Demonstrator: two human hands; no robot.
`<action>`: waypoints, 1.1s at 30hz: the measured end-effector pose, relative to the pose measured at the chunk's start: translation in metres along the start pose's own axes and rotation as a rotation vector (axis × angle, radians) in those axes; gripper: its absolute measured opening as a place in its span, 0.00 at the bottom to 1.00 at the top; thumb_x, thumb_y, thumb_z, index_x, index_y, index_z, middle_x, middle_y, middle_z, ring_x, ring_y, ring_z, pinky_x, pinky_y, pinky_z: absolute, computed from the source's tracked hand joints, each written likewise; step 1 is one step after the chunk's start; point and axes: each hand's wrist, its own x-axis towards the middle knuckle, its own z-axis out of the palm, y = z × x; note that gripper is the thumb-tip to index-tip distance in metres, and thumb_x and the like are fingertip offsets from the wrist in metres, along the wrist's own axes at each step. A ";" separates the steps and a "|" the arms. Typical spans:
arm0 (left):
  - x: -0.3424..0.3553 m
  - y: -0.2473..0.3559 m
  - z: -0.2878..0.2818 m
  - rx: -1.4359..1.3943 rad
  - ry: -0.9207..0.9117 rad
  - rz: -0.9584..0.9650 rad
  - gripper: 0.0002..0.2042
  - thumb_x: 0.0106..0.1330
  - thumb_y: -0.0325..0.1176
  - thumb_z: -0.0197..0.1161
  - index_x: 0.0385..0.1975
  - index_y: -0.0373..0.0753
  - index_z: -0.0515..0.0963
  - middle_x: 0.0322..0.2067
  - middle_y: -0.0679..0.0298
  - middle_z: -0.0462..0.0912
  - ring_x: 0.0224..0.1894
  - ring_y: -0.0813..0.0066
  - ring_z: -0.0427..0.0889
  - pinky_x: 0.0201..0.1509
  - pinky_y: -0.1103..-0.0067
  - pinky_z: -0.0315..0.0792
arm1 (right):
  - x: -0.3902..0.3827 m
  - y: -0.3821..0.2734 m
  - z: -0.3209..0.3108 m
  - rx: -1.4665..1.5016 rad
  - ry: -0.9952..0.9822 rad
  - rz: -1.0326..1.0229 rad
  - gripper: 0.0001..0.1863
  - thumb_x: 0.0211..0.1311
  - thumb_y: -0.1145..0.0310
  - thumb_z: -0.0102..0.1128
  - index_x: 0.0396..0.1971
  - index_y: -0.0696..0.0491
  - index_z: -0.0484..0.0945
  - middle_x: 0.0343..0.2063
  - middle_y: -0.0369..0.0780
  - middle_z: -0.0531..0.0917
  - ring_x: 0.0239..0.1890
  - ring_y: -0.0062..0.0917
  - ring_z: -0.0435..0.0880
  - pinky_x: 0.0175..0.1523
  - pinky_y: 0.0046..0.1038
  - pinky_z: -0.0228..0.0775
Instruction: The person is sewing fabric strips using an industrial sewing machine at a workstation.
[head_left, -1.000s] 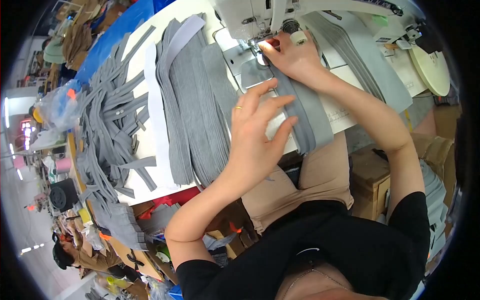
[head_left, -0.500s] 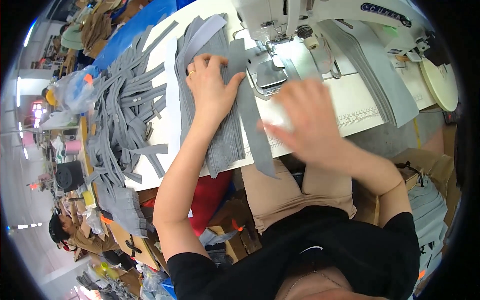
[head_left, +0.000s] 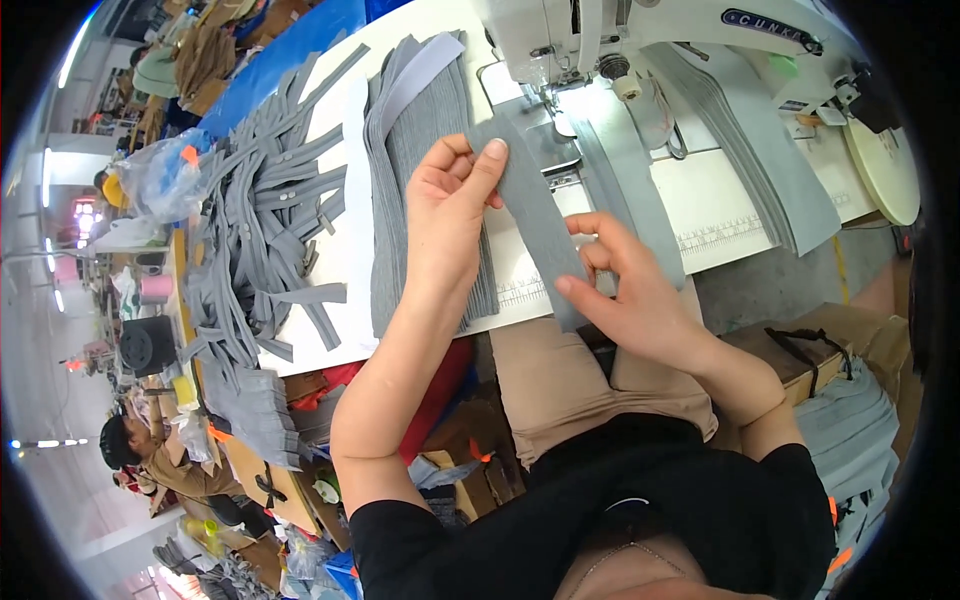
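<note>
A flat grey fabric strip (head_left: 533, 215) slants across the front of the sewing machine (head_left: 575, 45). Near its upper end, my left hand (head_left: 447, 225) pinches it between thumb and fingers. Lower down, my right hand (head_left: 640, 295) grips the strip's right edge, thumb on top. Left of it lies a thick stack of grey fabric strips (head_left: 425, 130), with a paler strip (head_left: 422, 80) across its top. Grey fabric pieces (head_left: 632, 175) lie on the machine bed, running from beside the needle area toward the table's front edge, partly behind my right hand.
Tangled grey straps (head_left: 265, 210) with small fasteners cover the left of the white table (head_left: 318, 345). More layered grey fabric (head_left: 730, 130) lies right of the machine. A box (head_left: 815, 360) and a pile of grey cloth (head_left: 848, 430) stand at lower right. Another person (head_left: 170, 460) sits far left.
My left hand has come off the stack and now pinches the strip. My right hand, blurred before, has moved down onto it. Grey fabric pieces now lie on the machine bed.
</note>
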 end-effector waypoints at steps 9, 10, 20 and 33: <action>-0.023 -0.005 0.023 -0.057 -0.124 -0.195 0.06 0.70 0.31 0.70 0.40 0.36 0.82 0.33 0.69 0.85 0.33 0.85 0.81 0.36 0.83 0.79 | 0.011 -0.008 -0.008 -0.714 0.655 -0.585 0.15 0.61 0.69 0.70 0.47 0.55 0.83 0.35 0.37 0.84 0.41 0.34 0.79 0.45 0.34 0.68; -0.026 -0.002 0.025 -0.087 -0.138 -0.206 0.06 0.70 0.30 0.70 0.40 0.35 0.83 0.34 0.67 0.86 0.33 0.83 0.83 0.38 0.83 0.82 | 0.011 -0.008 -0.008 -0.716 0.663 -0.582 0.15 0.61 0.69 0.70 0.47 0.55 0.83 0.35 0.37 0.84 0.41 0.34 0.79 0.45 0.34 0.68; -0.025 -0.007 0.020 0.022 -0.209 -0.226 0.08 0.70 0.29 0.71 0.43 0.33 0.85 0.36 0.64 0.86 0.35 0.82 0.84 0.39 0.86 0.81 | 0.007 -0.001 -0.001 -0.377 0.618 -0.416 0.08 0.63 0.68 0.69 0.38 0.56 0.87 0.28 0.41 0.86 0.31 0.34 0.82 0.38 0.35 0.70; 0.001 -0.009 0.021 0.057 0.020 -0.063 0.10 0.69 0.31 0.72 0.45 0.34 0.87 0.34 0.71 0.86 0.38 0.85 0.77 0.45 0.82 0.70 | 0.008 -0.008 -0.003 -0.146 0.453 -0.237 0.09 0.69 0.70 0.64 0.42 0.61 0.82 0.18 0.40 0.79 0.21 0.26 0.81 0.29 0.29 0.70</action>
